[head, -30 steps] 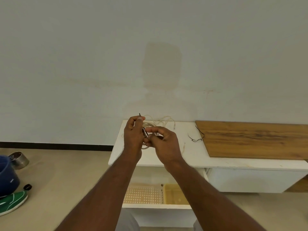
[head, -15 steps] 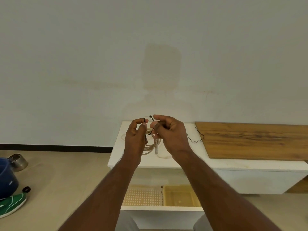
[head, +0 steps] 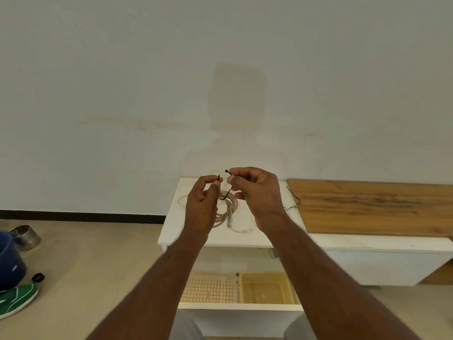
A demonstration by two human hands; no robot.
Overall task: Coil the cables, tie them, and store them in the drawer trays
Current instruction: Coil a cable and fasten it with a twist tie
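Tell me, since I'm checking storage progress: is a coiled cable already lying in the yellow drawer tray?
No. The yellow tray holds no cable; the coiled cable hangs from the black tie between both hands.

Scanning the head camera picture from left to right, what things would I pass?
Blue bucket → steel bowl → left hand → coiled cable → right hand → loose black tie → wooden board.

Both hands [head: 255, 192] pinch a black tie [head: 226, 193] around the coiled cable [head: 226, 212].
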